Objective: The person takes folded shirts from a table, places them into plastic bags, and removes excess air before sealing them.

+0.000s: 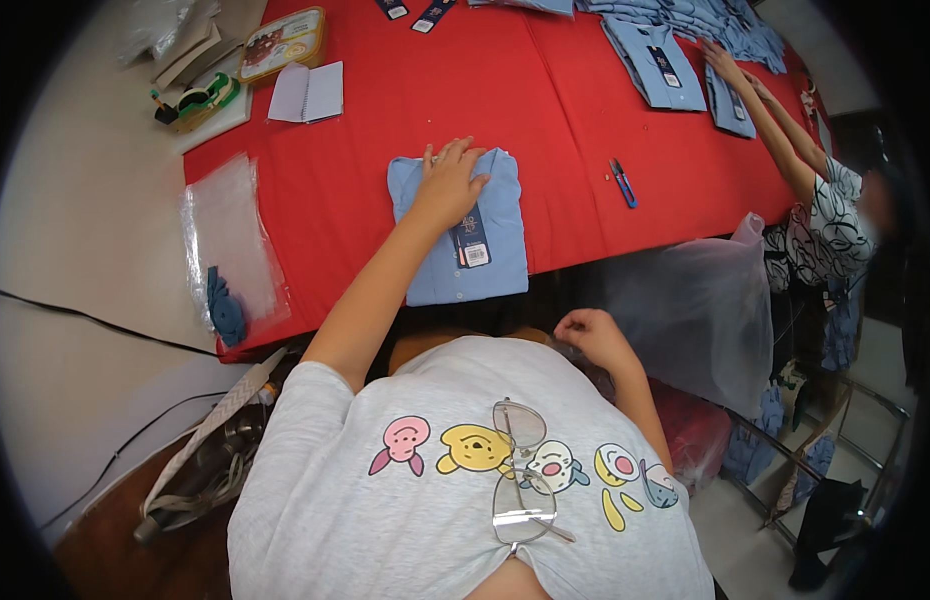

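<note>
The left hand (450,185) lies flat, fingers spread, on the folded light-blue shirt (460,235) at the centre of the frame, the arm stretched forward. The right hand (590,335) is curled loosely at the near edge of the red counter (385,120), holding nothing, beside a clear plastic bag (700,300). The shirt's lower end overhangs that edge. Blue snips (622,183) lie to its right across bare red cloth.

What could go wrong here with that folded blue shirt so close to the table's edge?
The folded blue shirt overhangs the near edge of the red table, pinned only by the left hand; it might slide off. The right hand is below the edge, so it could not steady it. The snips lie loose nearby.
</note>
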`<state>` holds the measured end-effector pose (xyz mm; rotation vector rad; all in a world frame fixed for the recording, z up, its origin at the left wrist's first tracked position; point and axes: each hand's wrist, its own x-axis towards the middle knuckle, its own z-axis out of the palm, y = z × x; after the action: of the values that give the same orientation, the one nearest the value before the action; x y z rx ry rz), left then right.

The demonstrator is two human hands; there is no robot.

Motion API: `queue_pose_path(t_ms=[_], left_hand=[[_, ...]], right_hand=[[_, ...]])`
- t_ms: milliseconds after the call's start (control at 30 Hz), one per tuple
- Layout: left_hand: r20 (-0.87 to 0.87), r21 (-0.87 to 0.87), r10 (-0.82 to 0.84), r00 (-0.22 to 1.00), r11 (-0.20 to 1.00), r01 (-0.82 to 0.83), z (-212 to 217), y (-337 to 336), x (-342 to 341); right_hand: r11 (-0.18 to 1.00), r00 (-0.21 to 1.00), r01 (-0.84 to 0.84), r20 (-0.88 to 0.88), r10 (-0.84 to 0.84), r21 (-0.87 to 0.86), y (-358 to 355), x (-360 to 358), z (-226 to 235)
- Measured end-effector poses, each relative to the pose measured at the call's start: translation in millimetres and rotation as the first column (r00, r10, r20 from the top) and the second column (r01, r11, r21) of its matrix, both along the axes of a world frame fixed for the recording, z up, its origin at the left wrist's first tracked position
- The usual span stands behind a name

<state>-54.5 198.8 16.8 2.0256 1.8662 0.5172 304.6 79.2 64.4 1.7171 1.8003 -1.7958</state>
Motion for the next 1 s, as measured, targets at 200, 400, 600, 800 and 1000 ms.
queue_pose_path(t_ms=[200,400,600,800,1000], left_hand=[[0.782,-0.22,0.002,0.624,0.937,0.273,75.3,-135.6,57.2],[0.929,-0.365,0.328,0.171,0.891,0.269,58.8,-166.2,122.2],[0.952,-0.287,0.285,0.113,0.958,0.0,68.2,-170.8,122.8],[0.907,-0.42,0.421,0.022,0.906,-0.046,59.8,-174.3,124.3],[0.918,-0.396,0.397,0.018,0.913,0.1,106.0,-174.2,166.3]], right_hand=[[0.823,0.502,0.452,-0.664,-0.554,-0.345,24.4,17.7,30.0],[0.702,0.219,0.525,-0.721,-0.658,-0.481,41.8,-3.9,52.1],[0.98,0.754,0.171,-0.628,-0.194,-0.098,36.7,30.1,45.7],[0.848,0.78,0.21,-0.606,0.155,0.487,44.9,53.0,32.6],[0.9,0.634,0.435,-0.722,-0.278,0.035,25.4,60.2,56.0]])
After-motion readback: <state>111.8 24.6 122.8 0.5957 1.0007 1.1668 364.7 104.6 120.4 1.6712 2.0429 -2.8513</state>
